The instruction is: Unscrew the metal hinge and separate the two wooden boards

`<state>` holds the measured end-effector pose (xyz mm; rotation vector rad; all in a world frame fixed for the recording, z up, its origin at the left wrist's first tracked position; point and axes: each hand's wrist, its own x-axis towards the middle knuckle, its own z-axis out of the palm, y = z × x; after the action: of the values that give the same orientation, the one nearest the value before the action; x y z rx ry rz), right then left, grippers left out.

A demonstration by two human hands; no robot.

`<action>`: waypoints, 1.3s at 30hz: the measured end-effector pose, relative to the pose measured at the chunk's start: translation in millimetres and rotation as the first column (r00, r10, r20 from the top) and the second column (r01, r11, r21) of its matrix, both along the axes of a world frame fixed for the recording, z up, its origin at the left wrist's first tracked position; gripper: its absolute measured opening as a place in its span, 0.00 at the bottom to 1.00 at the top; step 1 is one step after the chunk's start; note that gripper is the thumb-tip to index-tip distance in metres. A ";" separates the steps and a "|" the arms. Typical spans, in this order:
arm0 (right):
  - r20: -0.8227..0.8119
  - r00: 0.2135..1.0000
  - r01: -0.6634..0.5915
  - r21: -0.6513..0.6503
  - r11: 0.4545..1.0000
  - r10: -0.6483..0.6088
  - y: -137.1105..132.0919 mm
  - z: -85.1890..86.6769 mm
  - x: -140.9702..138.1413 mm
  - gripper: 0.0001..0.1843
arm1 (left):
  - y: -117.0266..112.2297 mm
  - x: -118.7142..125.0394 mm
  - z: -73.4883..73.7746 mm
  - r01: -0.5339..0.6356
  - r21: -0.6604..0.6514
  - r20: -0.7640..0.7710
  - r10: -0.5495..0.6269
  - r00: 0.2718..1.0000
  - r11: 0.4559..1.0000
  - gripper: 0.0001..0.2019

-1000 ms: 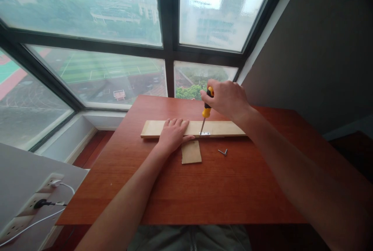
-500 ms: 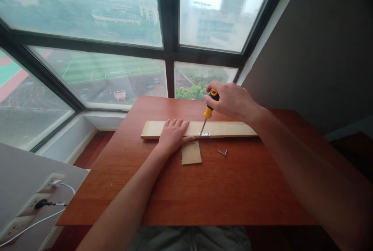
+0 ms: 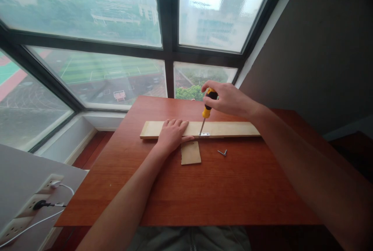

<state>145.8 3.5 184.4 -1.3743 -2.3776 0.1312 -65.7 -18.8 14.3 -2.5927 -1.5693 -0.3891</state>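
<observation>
A long pale wooden board (image 3: 227, 128) lies across the table. My left hand (image 3: 172, 133) rests flat on its left part, fingers laid over the top and thumb along the front edge. My right hand (image 3: 221, 97) is closed round the handle of a yellow and black screwdriver (image 3: 206, 112). The screwdriver leans slightly, its tip down at the left end of a small metal plate (image 3: 205, 134) at the board's front edge. Whether a screw sits under the tip is too small to tell. Below the board lie a square brown piece (image 3: 191, 153) and a few loose screws (image 3: 223, 152).
The reddish-brown wooden table (image 3: 186, 196) stands against large windows (image 3: 110, 68). On the low wall at the left, sockets (image 3: 37, 204) hold plugs with white and black cables. A grey wall (image 3: 309, 49) rises at the right.
The screwdriver handle and my right hand have turned slightly, with the fingers shifted a little to the left. My left hand and the board stay in place.
</observation>
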 end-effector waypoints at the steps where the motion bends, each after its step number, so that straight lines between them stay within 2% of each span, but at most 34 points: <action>1: 0.046 0.996 0.074 0.062 0.995 -0.077 -0.6 -0.9 -1.2 0.14 | 0.1 -0.1 -0.2 0.002 0.003 0.000 -0.002 1.000 1.000 0.29; 3: 0.108 0.978 0.163 0.135 0.977 -0.178 -1.0 -1.8 -3.1 0.16 | 0.4 -0.3 -0.8 0.006 0.009 0.001 -0.006 1.000 1.000 0.29; 4: 0.118 0.978 0.155 0.130 0.979 -0.170 -0.9 -1.6 -3.5 0.16 | 0.5 -0.4 -1.1 0.007 0.012 0.002 -0.007 1.000 1.000 0.29; 6: 0.093 0.994 0.051 0.053 0.997 -0.056 -0.8 0.2 -3.1 0.12 | 0.7 -0.5 -1.8 0.005 0.014 0.004 -0.005 1.000 1.000 0.29; 8: 0.038 0.997 -0.061 -0.029 0.998 0.062 -1.2 2.5 -1.7 0.15 | 0.7 -0.6 -2.3 0.003 0.015 0.007 -0.003 1.000 1.000 0.30; 10: 0.005 0.996 -0.093 -0.054 0.994 0.094 -2.2 4.1 -0.6 0.17 | 0.7 -0.6 -2.6 0.001 0.017 0.009 -0.002 1.000 1.000 0.30; 13: 0.049 0.998 0.038 0.009 0.999 -0.038 -3.6 4.1 -1.0 0.12 | 0.5 -0.5 -2.8 0.001 0.021 0.009 -0.001 1.000 1.000 0.29; 16: 0.114 0.978 0.169 0.070 0.983 -0.176 -3.5 2.5 -3.1 0.16 | 0.3 -0.4 -2.7 0.002 0.022 0.008 -0.002 1.000 1.000 0.29; 19: 0.078 0.995 0.065 0.046 0.997 -0.069 -2.9 2.2 -4.0 0.10 | 0.1 -0.6 -2.7 0.001 0.025 0.013 -0.001 1.000 1.000 0.28; 21: 0.019 0.999 -0.038 -0.005 0.999 0.038 -3.2 3.6 -3.3 0.13 | -0.1 -0.7 -2.8 0.001 0.027 0.012 -0.001 1.000 1.000 0.28; 23: -0.017 0.996 -0.084 -0.060 0.995 0.083 -4.2 5.5 -2.1 0.16 | -0.3 -0.7 -2.9 0.002 0.029 0.009 -0.002 1.000 1.000 0.29; 26: 0.045 0.999 0.022 -0.032 0.999 -0.021 -5.3 7.0 -1.6 0.12 | -0.4 -0.5 -2.9 0.005 0.032 0.006 -0.005 1.000 0.999 0.29; 28: 0.113 0.984 0.132 0.054 0.990 -0.137 -5.1 6.1 -2.7 0.18 | -0.4 -0.5 -3.0 0.007 0.034 0.007 -0.007 1.000 0.999 0.29; 30: 0.134 0.977 0.155 0.089 0.984 -0.166 -4.0 4.2 -4.3 0.18 | -0.4 -0.8 -3.2 0.006 0.038 0.007 -0.006 1.000 0.999 0.29; 33: 0.065 0.996 0.065 0.039 0.997 -0.068 -2.0 2.3 -5.6 0.13 | -0.1 -1.3 -3.8 0.008 0.045 -0.001 -0.008 1.000 0.999 0.30; 36: -0.020 0.999 -0.029 -0.025 0.999 0.028 -1.7 4.1 -4.5 0.17 | 0.1 -1.5 -4.6 0.012 0.046 -0.010 -0.011 1.000 0.999 0.32; 39: -0.033 0.995 -0.101 -0.068 0.993 0.099 -4.2 8.6 -3.9 0.12 | -0.2 -1.4 -4.9 0.009 0.047 -0.007 -0.008 1.000 0.999 0.32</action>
<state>141.9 -0.7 193.0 -1.2745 -2.4388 0.2619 -67.0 -18.9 9.4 -2.5641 -1.5290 -0.4125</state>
